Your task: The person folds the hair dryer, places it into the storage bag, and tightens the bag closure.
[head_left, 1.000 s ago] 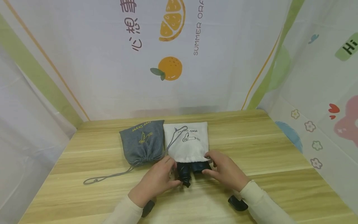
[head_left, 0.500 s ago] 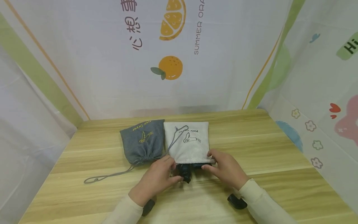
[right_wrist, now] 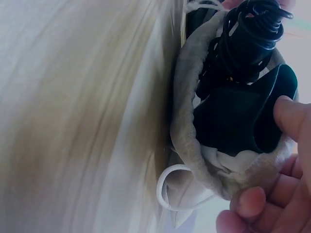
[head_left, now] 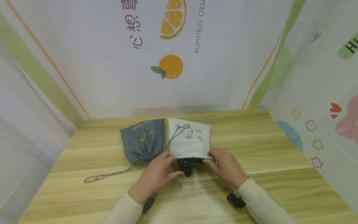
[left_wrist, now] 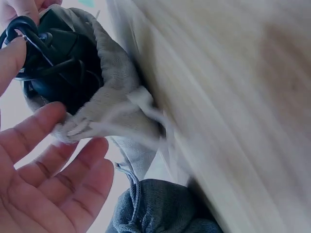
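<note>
A white drawstring bag (head_left: 190, 141), printed with a hair dryer, lies with its mouth toward me. Inside sits a black hair dryer (right_wrist: 238, 116); its coiled cord (head_left: 185, 168) pokes out of the mouth. My left hand (head_left: 158, 174) is at the mouth's left side: the thumb touches the cord, while the loosely stretched fingers touch the bag's rim in the left wrist view. On the right side, my right hand (head_left: 227, 168) grips the rim, fingers curled under the cloth and thumb pressing the dryer's end. Most of the dryer is hidden in the bag.
A grey drawstring bag (head_left: 144, 141) with yellow print lies just left of the white one, its mouth gathered. Its cord loop (head_left: 96, 179) trails left over the wooden table (head_left: 279, 165). Printed curtains (head_left: 212, 87) stand behind and beside the table.
The hair dryer and its cord have gone deeper into the white bag. The bag has shifted slightly right and turned a little, its mouth lifting. Both hands have moved slightly forward. The grey bag stays put.
</note>
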Action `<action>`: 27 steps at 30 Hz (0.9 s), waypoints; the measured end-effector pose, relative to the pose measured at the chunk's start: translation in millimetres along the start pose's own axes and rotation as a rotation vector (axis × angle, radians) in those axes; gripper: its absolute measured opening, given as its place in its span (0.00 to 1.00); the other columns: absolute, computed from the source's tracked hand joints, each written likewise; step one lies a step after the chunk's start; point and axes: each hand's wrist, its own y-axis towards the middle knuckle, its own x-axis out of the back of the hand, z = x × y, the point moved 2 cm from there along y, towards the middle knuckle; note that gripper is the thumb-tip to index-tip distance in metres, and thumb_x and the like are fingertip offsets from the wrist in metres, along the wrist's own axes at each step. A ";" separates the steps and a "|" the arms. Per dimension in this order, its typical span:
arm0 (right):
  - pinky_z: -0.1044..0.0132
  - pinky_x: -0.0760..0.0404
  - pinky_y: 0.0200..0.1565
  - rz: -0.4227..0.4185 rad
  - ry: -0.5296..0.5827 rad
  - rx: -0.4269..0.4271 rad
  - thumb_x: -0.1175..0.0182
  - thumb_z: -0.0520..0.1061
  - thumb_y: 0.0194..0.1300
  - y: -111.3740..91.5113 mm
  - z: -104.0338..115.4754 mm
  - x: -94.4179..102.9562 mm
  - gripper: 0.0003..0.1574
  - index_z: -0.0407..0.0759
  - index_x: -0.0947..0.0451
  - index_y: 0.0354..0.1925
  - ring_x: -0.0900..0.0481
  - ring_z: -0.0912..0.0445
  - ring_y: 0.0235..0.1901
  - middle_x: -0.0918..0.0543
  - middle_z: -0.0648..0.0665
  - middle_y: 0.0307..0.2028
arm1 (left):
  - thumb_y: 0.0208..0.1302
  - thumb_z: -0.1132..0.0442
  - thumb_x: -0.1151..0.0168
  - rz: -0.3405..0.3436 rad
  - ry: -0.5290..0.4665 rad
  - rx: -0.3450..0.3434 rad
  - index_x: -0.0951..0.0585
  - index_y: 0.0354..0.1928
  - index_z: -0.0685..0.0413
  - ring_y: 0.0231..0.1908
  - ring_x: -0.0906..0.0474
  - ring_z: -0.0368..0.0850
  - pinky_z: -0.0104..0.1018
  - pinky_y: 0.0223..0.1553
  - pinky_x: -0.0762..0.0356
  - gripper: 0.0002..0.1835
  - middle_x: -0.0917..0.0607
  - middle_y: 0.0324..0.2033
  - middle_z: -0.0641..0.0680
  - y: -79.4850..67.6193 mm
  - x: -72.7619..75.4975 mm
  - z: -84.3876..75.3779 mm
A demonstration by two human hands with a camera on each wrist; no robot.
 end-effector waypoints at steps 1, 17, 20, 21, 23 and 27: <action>0.68 0.34 0.23 0.000 -0.004 -0.001 0.30 0.49 0.61 0.2 0.2 -0.3 0.13 0.47 0.25 0.35 0.35 0.63 0.20 0.31 0.57 0.22 | 0.50 0.47 0.23 0.009 0.010 -0.007 0.17 0.34 0.51 0.32 0.27 0.38 0.35 0.35 0.22 0.18 0.24 0.33 0.46 0.0 -0.2 0.2; 0.70 0.36 0.20 -0.007 0.040 -0.021 0.27 0.52 0.57 1.5 -0.6 -4.9 0.15 0.50 0.25 0.32 0.37 0.66 0.18 0.32 0.60 0.19 | 0.55 0.49 0.26 0.021 -0.004 0.024 0.26 0.25 0.48 0.25 0.31 0.36 0.33 0.28 0.27 0.18 0.29 0.27 0.43 -3.3 -5.5 3.3; 0.70 0.37 0.20 -0.021 0.026 -0.015 0.27 0.52 0.56 1.8 -0.2 -5.7 0.16 0.50 0.25 0.32 0.38 0.65 0.18 0.33 0.60 0.18 | 0.55 0.50 0.25 0.021 0.002 0.029 0.28 0.24 0.48 0.24 0.32 0.36 0.32 0.27 0.28 0.19 0.31 0.25 0.42 -2.3 -6.5 3.8; 0.70 0.37 0.19 -0.025 0.020 -0.014 0.26 0.52 0.56 2.0 0.0 -6.0 0.16 0.50 0.25 0.32 0.38 0.65 0.17 0.33 0.60 0.18 | 0.55 0.50 0.25 0.021 0.001 0.031 0.29 0.24 0.47 0.24 0.33 0.36 0.32 0.26 0.29 0.20 0.32 0.25 0.42 -1.9 -6.6 3.9; 0.69 0.38 0.19 -0.027 0.004 -0.017 0.26 0.51 0.55 2.5 -0.1 -6.9 0.17 0.50 0.26 0.32 0.38 0.64 0.17 0.33 0.59 0.17 | 0.55 0.50 0.25 0.024 -0.002 0.036 0.30 0.23 0.47 0.24 0.34 0.36 0.32 0.26 0.30 0.21 0.33 0.25 0.41 -1.4 -7.0 4.1; 0.68 0.38 0.19 -0.022 -0.006 -0.030 0.26 0.51 0.56 4.9 -0.2 -8.4 0.18 0.50 0.27 0.30 0.37 0.63 0.17 0.33 0.58 0.17 | 0.55 0.52 0.25 0.022 -0.017 0.047 0.32 0.23 0.46 0.24 0.36 0.36 0.31 0.25 0.32 0.22 0.34 0.24 0.41 -0.3 -7.8 4.5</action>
